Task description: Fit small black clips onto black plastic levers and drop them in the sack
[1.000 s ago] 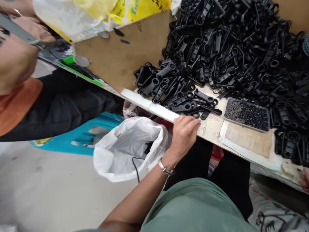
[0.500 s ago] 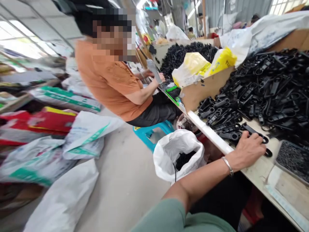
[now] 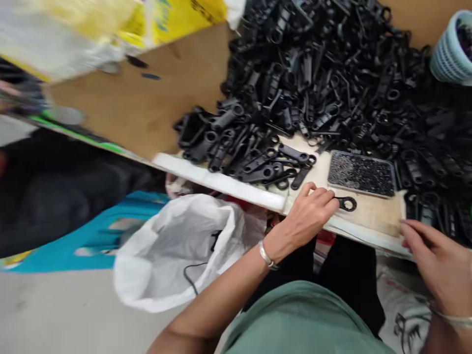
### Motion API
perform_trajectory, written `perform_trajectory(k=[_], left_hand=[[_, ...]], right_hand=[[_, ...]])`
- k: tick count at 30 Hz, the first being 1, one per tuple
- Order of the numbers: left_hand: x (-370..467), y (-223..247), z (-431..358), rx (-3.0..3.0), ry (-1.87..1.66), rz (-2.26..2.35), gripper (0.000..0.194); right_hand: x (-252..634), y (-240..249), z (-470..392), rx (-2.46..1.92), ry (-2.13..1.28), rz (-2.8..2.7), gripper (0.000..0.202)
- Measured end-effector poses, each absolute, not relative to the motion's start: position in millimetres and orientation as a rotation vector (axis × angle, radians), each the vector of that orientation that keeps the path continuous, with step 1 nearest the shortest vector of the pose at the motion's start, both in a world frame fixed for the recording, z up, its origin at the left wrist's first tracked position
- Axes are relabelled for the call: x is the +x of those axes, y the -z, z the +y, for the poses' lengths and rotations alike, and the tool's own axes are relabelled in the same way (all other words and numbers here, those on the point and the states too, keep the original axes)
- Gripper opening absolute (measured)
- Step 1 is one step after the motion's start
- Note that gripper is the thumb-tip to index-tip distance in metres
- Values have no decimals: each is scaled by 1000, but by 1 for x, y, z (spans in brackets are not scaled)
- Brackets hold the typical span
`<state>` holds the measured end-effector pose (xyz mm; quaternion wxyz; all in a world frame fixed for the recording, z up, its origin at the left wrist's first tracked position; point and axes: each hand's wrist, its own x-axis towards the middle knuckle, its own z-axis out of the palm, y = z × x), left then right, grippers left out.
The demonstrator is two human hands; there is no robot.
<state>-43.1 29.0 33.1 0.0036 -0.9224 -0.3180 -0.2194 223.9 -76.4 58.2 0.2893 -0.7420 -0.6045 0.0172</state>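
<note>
My left hand (image 3: 309, 214), with a silver bangle at the wrist, is closed over a black plastic part with a ring-shaped end (image 3: 347, 203). Only the ring end shows past my fingers, above the worn board at the table's front edge. My right hand (image 3: 438, 260) is at the board's right corner, thumb and forefinger pinched together; what they hold, if anything, cannot be made out. Behind my left hand lies a shallow clear tray (image 3: 361, 189) of tiny dark pieces. Several loose black parts (image 3: 258, 164) lie left of it, before a large heap of similar parts (image 3: 317, 73).
A cardboard divider (image 3: 155, 108) stands left of the heap, with yellow and white plastic bags (image 3: 180, 19) over it. An open white sack (image 3: 147, 275) is below the table edge, beside a blue stool (image 3: 73, 246). A pale blue cup (image 3: 448, 54) stands at the back right.
The view has swung right and down toward the table. My left hand has moved right along the table edge, with a black part now in it. My right hand has come into view.
</note>
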Motion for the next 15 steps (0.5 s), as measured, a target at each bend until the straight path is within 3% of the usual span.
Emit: perform_trajectory(k=[4,10,15], left_hand=[[-30,-25,29,-3067,646,-959,14],[-40,-43,55,-3036,876,-1197,15],[-25,-58,89,-2959,694,-1385,20]], right_hand=[[210,-67,-20,-1892,-83,-1808,24],[181,-81,58,-2083,-11,-2133,25],[173,-74,79,-2240,35,-2307,24]])
